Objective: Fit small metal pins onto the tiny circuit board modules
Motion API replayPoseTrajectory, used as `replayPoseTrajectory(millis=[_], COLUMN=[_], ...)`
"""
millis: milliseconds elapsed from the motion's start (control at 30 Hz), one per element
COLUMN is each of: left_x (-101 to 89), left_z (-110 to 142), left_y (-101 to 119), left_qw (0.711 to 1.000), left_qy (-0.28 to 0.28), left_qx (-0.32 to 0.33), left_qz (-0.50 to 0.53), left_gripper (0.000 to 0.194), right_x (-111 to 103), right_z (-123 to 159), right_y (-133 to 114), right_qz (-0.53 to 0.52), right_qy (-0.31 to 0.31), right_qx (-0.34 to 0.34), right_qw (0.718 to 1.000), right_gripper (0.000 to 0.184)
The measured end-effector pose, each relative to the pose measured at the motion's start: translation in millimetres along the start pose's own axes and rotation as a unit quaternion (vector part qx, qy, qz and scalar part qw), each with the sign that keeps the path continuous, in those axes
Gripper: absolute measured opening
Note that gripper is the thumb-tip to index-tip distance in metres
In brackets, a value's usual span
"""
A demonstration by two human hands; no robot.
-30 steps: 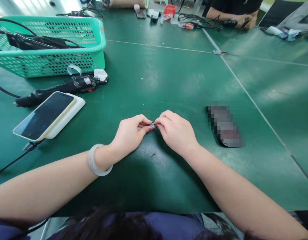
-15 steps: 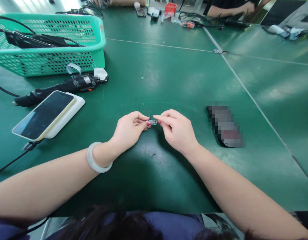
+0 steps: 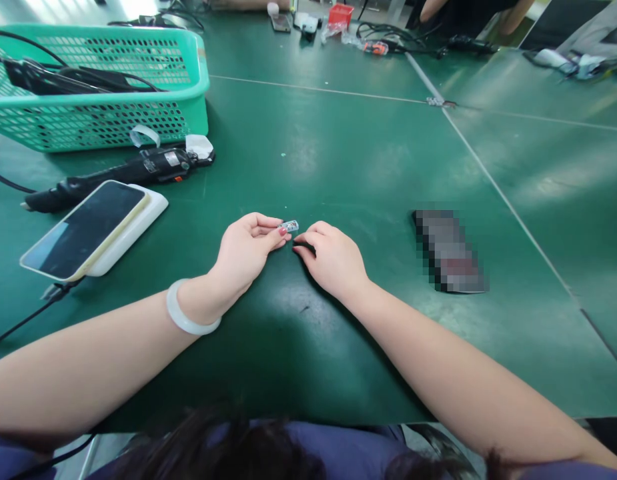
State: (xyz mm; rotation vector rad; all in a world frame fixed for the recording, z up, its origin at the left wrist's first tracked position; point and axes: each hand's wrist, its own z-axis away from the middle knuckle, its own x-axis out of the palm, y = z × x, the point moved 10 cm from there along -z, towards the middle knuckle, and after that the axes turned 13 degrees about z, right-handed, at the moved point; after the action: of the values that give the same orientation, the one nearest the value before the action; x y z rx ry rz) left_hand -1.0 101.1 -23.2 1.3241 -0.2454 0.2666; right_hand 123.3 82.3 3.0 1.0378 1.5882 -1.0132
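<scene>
On the green table (image 3: 338,153), my left hand (image 3: 248,247) pinches a small silvery part (image 3: 289,226) between thumb and fingertips, held just above the surface. A pale bangle (image 3: 185,319) circles that wrist. My right hand (image 3: 331,257) rests on the table just right of the part, fingers curled, with a small black piece (image 3: 304,247) under its fingertips. The two hands are a little apart.
A phone (image 3: 81,230) lies on a white pad at the left, beside a black power tool (image 3: 123,175) and a teal basket (image 3: 103,87) of cables. A blurred dark object (image 3: 451,252) lies to the right. Another person's arms (image 3: 438,8) and tools sit at the far edge.
My hands have come apart: the left one lifted the silvery part up and away, and the right one dropped to the table onto a black piece.
</scene>
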Motion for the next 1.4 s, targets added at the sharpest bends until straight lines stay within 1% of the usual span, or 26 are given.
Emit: replayPoseTrajectory(millis=[67,133,200,300,400,500,600,733,900,967,1033,1133,1200,1267,1300,1367,1400], left_x=[0.4,0.8,1.9,3.6,7.3,10.7,11.2,11.9,13.9,14.9,15.9,15.0,13.2,11.6,11.1,10.3,9.9], left_z=[0.0,0.2,1.1,3.6,6.6,8.5,9.3,11.3,16.6,17.2,15.8,10.9,8.1,6.0,5.2,4.0,3.7], left_y=[2.3,5.6,8.3,9.0,8.3,8.7,10.4,15.5,25.7,27.2,24.6,11.1,3.0,-0.4,-1.3,-3.2,-4.2], left_qw=[0.999,0.997,0.994,0.991,0.988,0.985,0.982,0.976,0.96,0.958,0.964,0.982,0.989,0.992,0.994,0.995,0.996], left_qy=[-0.001,-0.005,-0.011,-0.016,-0.03,-0.047,-0.052,-0.053,-0.047,-0.049,-0.058,-0.07,-0.067,-0.061,-0.06,-0.058,-0.058], left_qx=[0.012,0.028,0.041,0.04,0.033,0.035,0.044,0.069,0.117,0.125,0.113,0.046,0.006,-0.01,-0.013,-0.021,-0.024], left_qz=[-0.03,-0.066,-0.099,-0.128,-0.147,-0.165,-0.178,-0.199,-0.248,-0.252,-0.234,-0.172,-0.133,-0.106,-0.094,-0.073,-0.066], left_gripper=[0.018,0.018,0.018,0.02,0.024,0.026,0.027,0.028,0.023,0.022,0.023,0.026,0.027,0.027,0.027,0.028,0.028], right_x=[1.1,-3.8,-15.3,-35.0,-43.9,-47.1,-47.9,-49.7,-53.9,-53.1,-52.0,-53.0,-53.6,-50.9,-48.6,-38.8,-30.5], right_z=[-2.8,-2.7,0.3,7.6,11.8,14.3,16.8,19.9,22.6,22.0,21.0,18.2,15.1,11.6,10.3,7.1,5.7], right_y=[1.6,3.8,7.9,12.6,8.8,-0.9,-9.3,-17.9,-24.8,-24.0,-21.0,-8.4,8.3,28.7,38.7,53.3,57.6], right_qz=[0.009,0.01,0.002,-0.011,0.005,0.057,0.114,0.174,0.205,0.197,0.171,0.08,-0.003,-0.067,-0.081,-0.084,-0.08], right_qy=[-0.001,0.014,0.054,0.13,0.17,0.198,0.212,0.22,0.242,0.24,0.236,0.224,0.204,0.167,0.147,0.085,0.041], right_qx=[0.008,0.013,0.021,0.025,-0.001,-0.047,-0.082,-0.11,-0.125,-0.122,-0.115,-0.084,-0.042,0.009,0.033,0.059,0.062], right_qw=[1.0,1.0,0.998,0.991,0.985,0.977,0.967,0.953,0.94,0.943,0.95,0.968,0.978,0.984,0.985,0.991,0.994], right_gripper=[0.02,0.021,0.022,0.023,0.027,0.029,0.028,0.027,0.026,0.027,0.027,0.025,0.024,0.026,0.026,0.019,0.014])
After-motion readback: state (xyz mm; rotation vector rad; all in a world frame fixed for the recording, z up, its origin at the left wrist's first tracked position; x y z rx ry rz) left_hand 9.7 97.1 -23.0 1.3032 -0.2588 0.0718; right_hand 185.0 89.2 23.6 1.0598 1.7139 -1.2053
